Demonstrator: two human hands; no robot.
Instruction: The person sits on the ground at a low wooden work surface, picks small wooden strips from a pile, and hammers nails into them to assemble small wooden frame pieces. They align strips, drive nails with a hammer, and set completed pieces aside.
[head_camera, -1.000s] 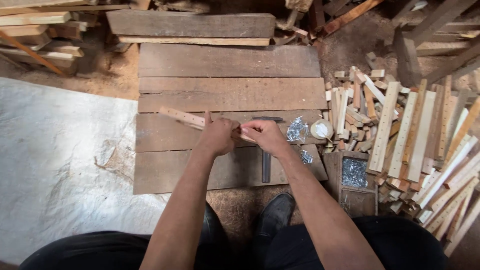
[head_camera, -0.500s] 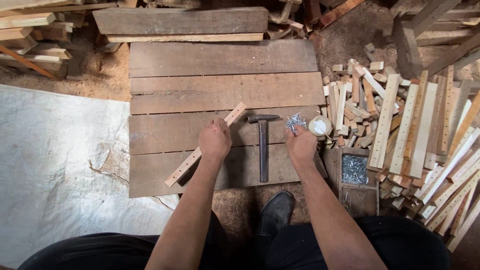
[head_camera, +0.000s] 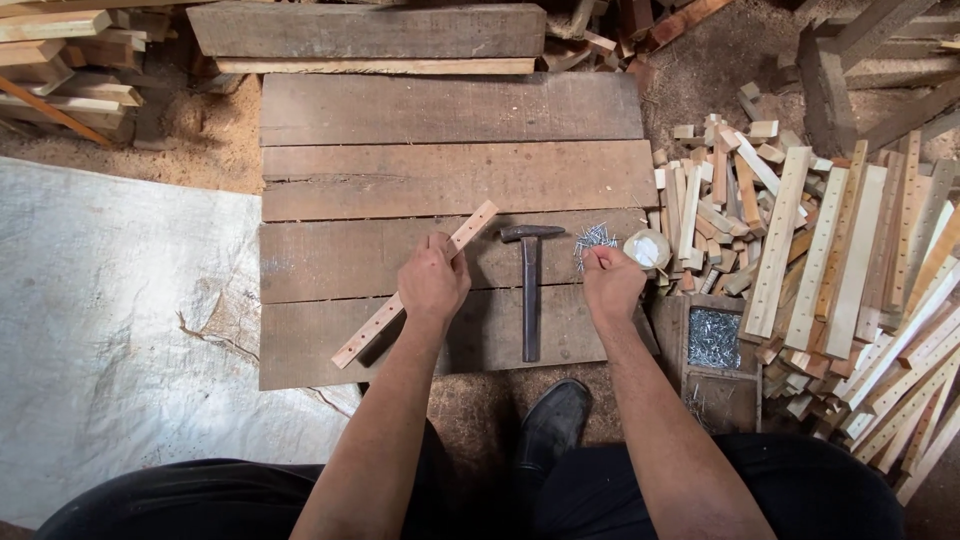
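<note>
Perforated wooden slat lies diagonally at frame centre on plank board, left hand clamped over its middle. Right hand pinches at loose nail pile (whether 1 nail is caught, cannot tell). Hammer lies untouched between hands. Step judged: fetching nail; next needs nail stood on slat.

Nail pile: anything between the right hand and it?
Nothing visible. The right hand is at the near edge of the nail pile. The hammer lies to its left on the boards, out of the way.
</note>
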